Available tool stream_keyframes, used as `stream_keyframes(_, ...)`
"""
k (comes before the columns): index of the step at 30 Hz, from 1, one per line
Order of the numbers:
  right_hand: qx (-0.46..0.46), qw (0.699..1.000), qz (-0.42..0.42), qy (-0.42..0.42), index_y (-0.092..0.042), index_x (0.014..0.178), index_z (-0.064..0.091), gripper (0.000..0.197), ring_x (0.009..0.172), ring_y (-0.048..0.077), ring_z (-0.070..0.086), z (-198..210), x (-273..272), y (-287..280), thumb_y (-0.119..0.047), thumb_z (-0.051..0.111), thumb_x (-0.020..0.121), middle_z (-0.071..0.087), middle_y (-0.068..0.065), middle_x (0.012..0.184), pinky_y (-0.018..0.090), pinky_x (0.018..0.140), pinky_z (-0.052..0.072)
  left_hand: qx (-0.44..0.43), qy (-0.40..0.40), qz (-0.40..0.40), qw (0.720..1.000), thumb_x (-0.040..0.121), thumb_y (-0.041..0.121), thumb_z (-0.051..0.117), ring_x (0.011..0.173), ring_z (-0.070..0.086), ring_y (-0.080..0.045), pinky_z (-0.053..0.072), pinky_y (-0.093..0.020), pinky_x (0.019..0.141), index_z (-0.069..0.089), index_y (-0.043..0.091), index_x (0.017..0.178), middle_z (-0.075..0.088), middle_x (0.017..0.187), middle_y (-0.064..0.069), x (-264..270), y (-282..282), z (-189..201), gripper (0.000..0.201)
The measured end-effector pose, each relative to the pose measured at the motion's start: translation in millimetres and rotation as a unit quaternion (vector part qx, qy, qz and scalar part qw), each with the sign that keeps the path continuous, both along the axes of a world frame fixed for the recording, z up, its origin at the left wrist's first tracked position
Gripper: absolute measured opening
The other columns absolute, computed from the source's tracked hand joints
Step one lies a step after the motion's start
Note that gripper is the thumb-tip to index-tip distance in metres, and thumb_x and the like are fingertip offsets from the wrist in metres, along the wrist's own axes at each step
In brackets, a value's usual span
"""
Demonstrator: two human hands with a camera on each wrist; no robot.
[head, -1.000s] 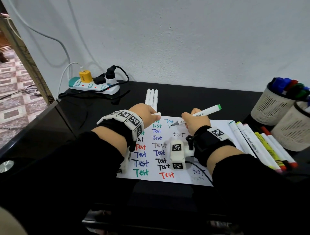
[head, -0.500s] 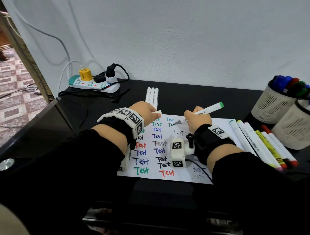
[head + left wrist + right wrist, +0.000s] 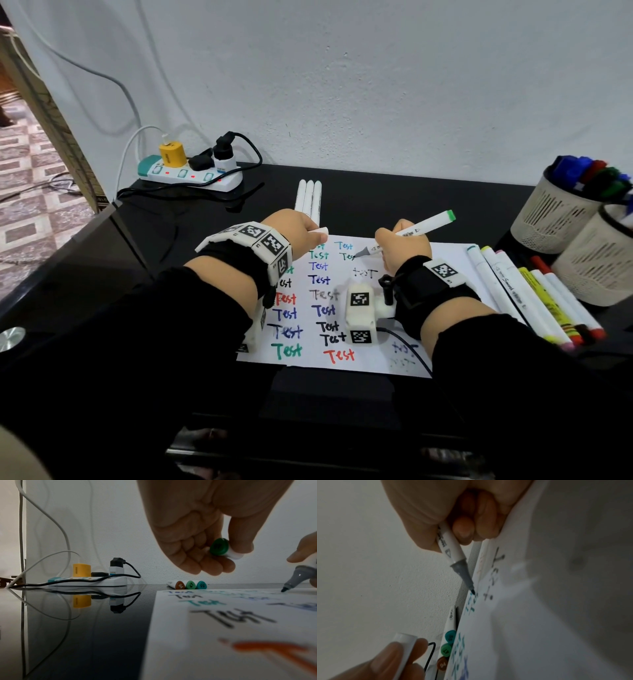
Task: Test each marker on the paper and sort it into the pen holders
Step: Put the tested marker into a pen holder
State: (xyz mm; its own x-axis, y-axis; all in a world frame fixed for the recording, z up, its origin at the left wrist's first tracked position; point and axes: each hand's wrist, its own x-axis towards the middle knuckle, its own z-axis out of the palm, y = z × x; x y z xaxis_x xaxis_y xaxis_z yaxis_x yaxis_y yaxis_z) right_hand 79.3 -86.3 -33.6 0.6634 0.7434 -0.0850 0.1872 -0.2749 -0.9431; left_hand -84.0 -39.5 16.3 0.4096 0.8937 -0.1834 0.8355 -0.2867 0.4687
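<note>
My right hand [image 3: 400, 245] grips a white marker [image 3: 421, 228] with a green end cap; its grey nib [image 3: 465, 577] touches the white paper [image 3: 442, 267] at a teal "Test" near the top. The paper carries several "Test" words in many colours. My left hand [image 3: 296, 229] pinches the marker's removed cap [image 3: 223, 548], white with a dark green end, just above the paper's top left corner. Two cream pen holders [image 3: 551, 212] [image 3: 599, 263] stand at the right; the farther one holds several markers.
Three white markers [image 3: 309, 200] lie side by side beyond the paper. A row of several markers [image 3: 527, 294] lies right of the paper, beside the holders. A power strip [image 3: 191, 174] with plugs and cables sits at the back left of the black desk [image 3: 85, 260].
The marker's nib has shifted slightly along the teal word as the right hand writes. The left hand stays put with the cap.
</note>
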Motion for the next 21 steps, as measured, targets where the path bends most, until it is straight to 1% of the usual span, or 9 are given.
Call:
stream_keyframes(5,0.023,0.999,-0.024,0.003,-0.016,0.060,0.028,0.034,0.053,0.017,0.029,-1.4,2.1,0.8,-0.008,0.052,0.083,0.028,0.002,0.057,0.029,0.051,0.028,0.001,0.003,-0.001,1.000,0.094,0.040,0.050,0.100,0.060,-0.018,0.043,-0.027,0.081,0.064,0.019,0.114,0.065,0.109,-0.003,0.2,-0.2,0.1,0.033)
stream_keyframes(10,0.014,1.000,-0.013,0.018,-0.017,0.061,0.032,0.030,0.058,0.022,0.035,-0.4,0.2,-1.3,-0.012,0.053,0.080,0.035,0.007,0.060,0.034,0.058,0.034,0.001,0.006,-0.002,1.000,0.094,0.040,0.050,0.100,0.060,-0.018,0.044,-0.027,0.083,0.064,0.018,0.114,0.065,0.109,-0.003,0.6,0.0,-0.2,0.033)
stream_keyframes(13,0.020,1.000,-0.006,0.017,-0.017,0.059,0.029,0.033,0.056,0.022,0.030,0.9,0.5,0.1,-0.008,0.053,0.080,0.030,0.005,0.058,0.034,0.056,0.031,-0.002,0.002,-0.001,1.000,0.093,0.040,0.051,0.099,0.060,-0.018,0.044,-0.027,0.082,0.065,0.018,0.113,0.065,0.108,-0.003,0.5,0.7,-0.9,0.032)
stream_keyframes(16,0.023,0.999,-0.008,0.029,-0.017,0.057,0.027,0.035,0.053,0.020,0.027,-0.1,2.3,1.6,-0.005,0.052,0.079,0.026,0.004,0.056,0.032,0.054,0.028,-0.007,0.000,-0.005,1.000,0.093,0.039,0.051,0.100,0.060,-0.018,0.044,-0.027,0.083,0.063,0.019,0.116,0.065,0.110,-0.001,0.0,0.9,-0.8,0.033)
stream_keyframes(18,0.021,0.998,-0.020,0.050,-0.017,0.058,0.028,0.034,0.052,0.019,0.028,-0.4,4.3,1.2,-0.007,0.052,0.080,0.029,0.005,0.056,0.030,0.051,0.029,-0.008,-0.001,-0.014,1.000,0.093,0.038,0.052,0.102,0.058,-0.016,0.042,-0.025,0.082,0.061,0.021,0.120,0.063,0.112,0.000,-0.4,0.4,-0.2,0.033)
stream_keyframes(21,0.021,0.992,-0.028,0.118,-0.016,0.059,0.031,0.036,0.042,0.014,0.032,1.9,8.9,0.8,-0.007,0.053,0.085,0.033,0.004,0.051,0.018,0.038,0.030,-0.014,-0.010,-0.034,0.999,0.093,0.035,0.053,0.105,0.056,-0.015,0.039,-0.023,0.083,0.059,0.025,0.123,0.062,0.117,0.001,-1.2,-1.1,1.6,0.032)
